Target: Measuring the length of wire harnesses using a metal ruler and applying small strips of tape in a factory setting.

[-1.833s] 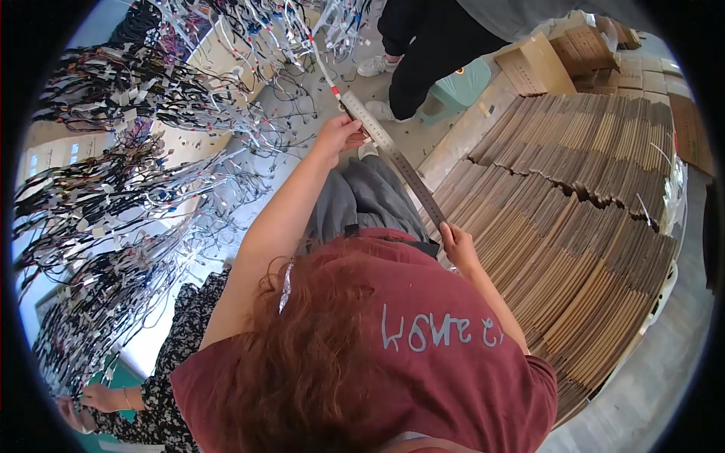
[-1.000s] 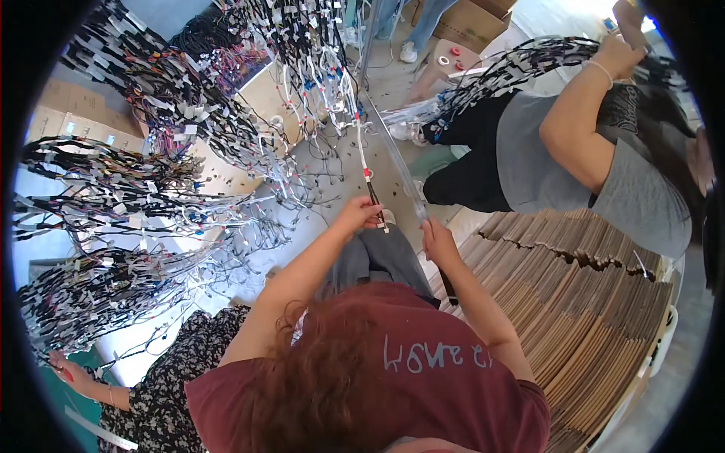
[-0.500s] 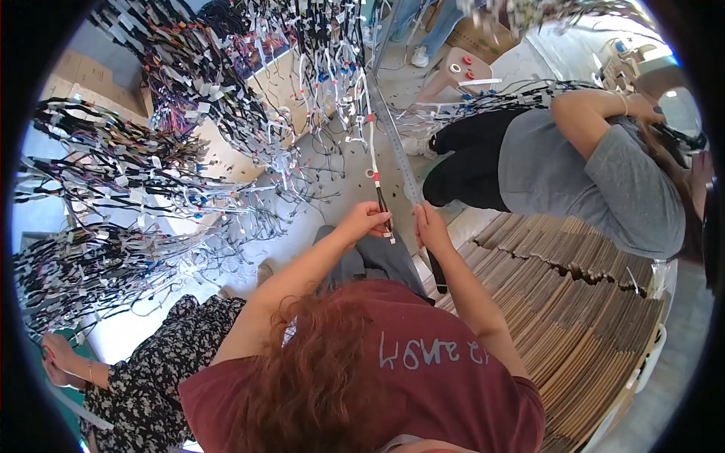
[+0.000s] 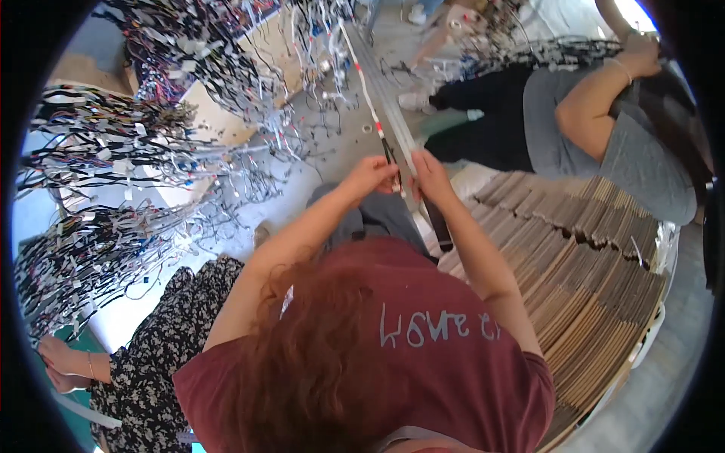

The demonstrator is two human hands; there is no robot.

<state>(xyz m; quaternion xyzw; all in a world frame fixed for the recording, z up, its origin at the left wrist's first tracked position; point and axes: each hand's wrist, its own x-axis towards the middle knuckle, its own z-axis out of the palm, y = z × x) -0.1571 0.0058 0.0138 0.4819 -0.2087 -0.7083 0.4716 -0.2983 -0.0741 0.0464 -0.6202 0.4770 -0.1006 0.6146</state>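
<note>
In my left hand (image 4: 374, 177), fingers pinched together, is the dark sleeved end of a wire harness (image 4: 387, 149). Its white, red-banded length (image 4: 365, 87) runs away toward the hanging bundles, and a small light connector shows just below my fingers. Alongside lies a long grey metal strip (image 4: 381, 87), marked like a ruler, with a black part (image 4: 439, 229) beneath my right forearm. My right hand (image 4: 431, 178) is closed over the strip's near portion, close to the left hand. Whatever its fingers grip is hidden.
Thick bundles of wire harnesses (image 4: 98, 170) hang along the left. At the right stand packed flat cardboard sheets (image 4: 559, 279). A person in a grey shirt (image 4: 642, 166) stands at the right; another in patterned clothing (image 4: 162, 355) is at the left. A further harness bundle (image 4: 521, 53) lies behind.
Both my hands sit higher in the picture, as does much of the scene. My hands are slightly closer together, the left still holding the harness. The grey-shirted person's arm has shifted.
</note>
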